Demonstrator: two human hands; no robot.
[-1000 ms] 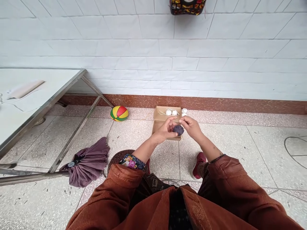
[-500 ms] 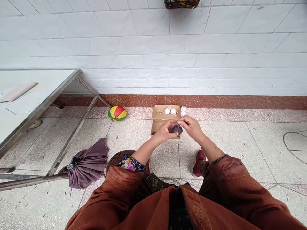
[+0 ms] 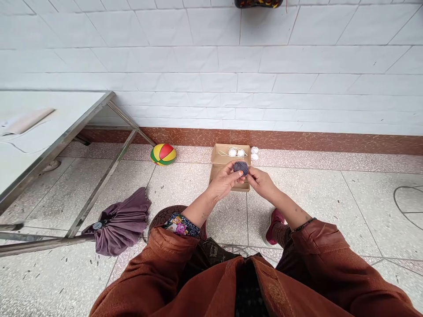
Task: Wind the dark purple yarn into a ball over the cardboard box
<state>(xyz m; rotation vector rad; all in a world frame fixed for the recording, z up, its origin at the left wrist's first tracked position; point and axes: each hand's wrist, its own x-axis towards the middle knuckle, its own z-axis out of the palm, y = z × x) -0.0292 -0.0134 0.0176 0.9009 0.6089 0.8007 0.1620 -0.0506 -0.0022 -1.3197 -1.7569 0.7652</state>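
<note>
A ball of dark grey-purple yarn [image 3: 241, 167] rests in my left hand [image 3: 224, 179], whose thumb and fingers close around it from the left. Against the ball's right side is my right hand [image 3: 262, 181], its thumb and fingers pinched together on the yarn's strand, which is too thin to follow clearly. Below and behind both hands sits an open cardboard box [image 3: 213, 155] on the floor. White yarn balls [image 3: 233, 152] with loose strands lie in its far part. The near part is largely covered by my hands.
White balls [image 3: 254, 156] lie just right of the box by the wall. A coloured ball [image 3: 163, 154] stands left. A folded purple umbrella [image 3: 122, 222] leans by a metal-framed table [image 3: 82, 110]. A round brown stool [image 3: 161, 215] is near my left forearm; a cable [image 3: 396, 198] lies right.
My right hand has come down from above the yarn ball to its right side. The ball has turned and moved slightly up in my left hand.
</note>
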